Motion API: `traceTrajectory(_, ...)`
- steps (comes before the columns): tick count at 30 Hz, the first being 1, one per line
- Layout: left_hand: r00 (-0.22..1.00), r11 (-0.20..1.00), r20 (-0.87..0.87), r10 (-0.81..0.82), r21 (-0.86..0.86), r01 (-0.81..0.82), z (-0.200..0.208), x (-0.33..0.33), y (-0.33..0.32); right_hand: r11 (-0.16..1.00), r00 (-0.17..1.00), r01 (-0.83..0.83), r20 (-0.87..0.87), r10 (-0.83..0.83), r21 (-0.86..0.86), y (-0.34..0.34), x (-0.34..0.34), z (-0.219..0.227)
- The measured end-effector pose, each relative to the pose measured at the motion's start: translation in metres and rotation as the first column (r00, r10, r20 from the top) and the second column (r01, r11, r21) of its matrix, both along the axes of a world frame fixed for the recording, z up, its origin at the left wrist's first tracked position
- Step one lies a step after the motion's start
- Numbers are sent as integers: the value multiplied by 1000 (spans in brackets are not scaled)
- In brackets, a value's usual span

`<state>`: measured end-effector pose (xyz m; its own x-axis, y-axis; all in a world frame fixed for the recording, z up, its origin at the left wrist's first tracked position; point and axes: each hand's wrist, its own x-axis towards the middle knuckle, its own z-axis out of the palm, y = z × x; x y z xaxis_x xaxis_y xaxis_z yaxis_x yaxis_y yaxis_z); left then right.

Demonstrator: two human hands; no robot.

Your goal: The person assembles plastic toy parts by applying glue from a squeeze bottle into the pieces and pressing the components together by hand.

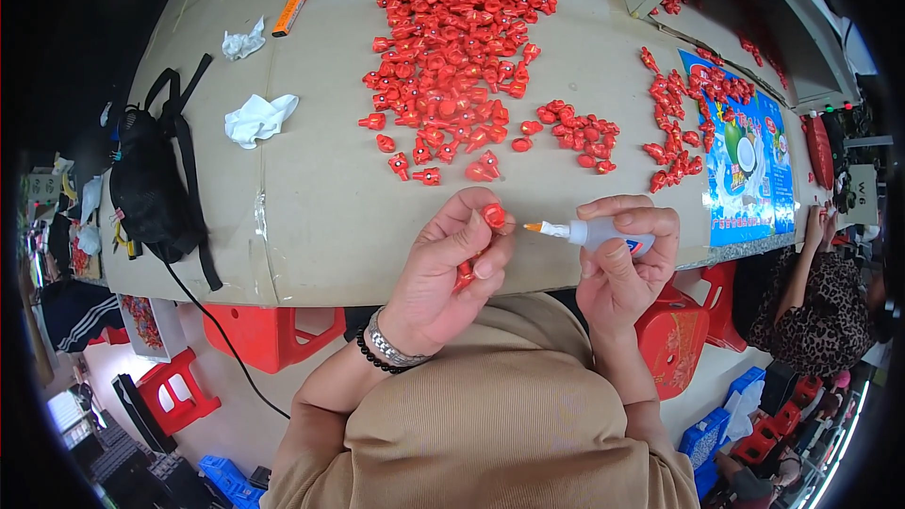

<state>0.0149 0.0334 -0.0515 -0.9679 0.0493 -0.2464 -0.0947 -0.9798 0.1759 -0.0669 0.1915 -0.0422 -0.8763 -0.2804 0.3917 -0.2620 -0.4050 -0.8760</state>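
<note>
My left hand (436, 262) is closed around small red plastic parts. One red part (494, 215) shows between thumb and forefinger with its hollow end facing up; another red part (464, 273) peeks out lower, against the palm. In my right hand (633, 269) is a small white squeeze bottle (594, 234), lying sideways with its orange-tipped nozzle pointing left. The tip is close to the red part but apart from it. Beyond my hands a large heap of red parts (462, 47) covers the middle of the table, and a smaller group (583, 137) lies right of it.
More red parts (671, 113) lie at the right, some on a blue printed sheet (745, 198) by a grey open box (801, 38). On the left are crumpled tissues (259, 120), an orange tube-like pack (291, 12) and a black bag (156, 188). Another person (811, 311) works at far right.
</note>
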Motion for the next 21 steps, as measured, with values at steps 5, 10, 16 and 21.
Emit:
traceTrajectory(5, 1000, 1000, -8, 12, -21, -13, 2, 0, -1, 998, 995, -4, 102, 10, -68, -2, 4, -2)
traceTrajectory(10, 1000, 1000, -21, 16, -26, -16, 2, 0, 0, 998, 995, -5, 103, 11, -64, -3, 4, -3)
traceTrajectory(16, 999, 1000, -37, 16, -5, -16, -2, 1, 0, 1000, 997, -4, 76, 6, -30, 0, 0, -7)
traceTrajectory(21, 999, 1000, -35, 3, -30, -4, -2, 1, -3, 993, 985, 63, 169, -45, -104, -2, -9, -1)
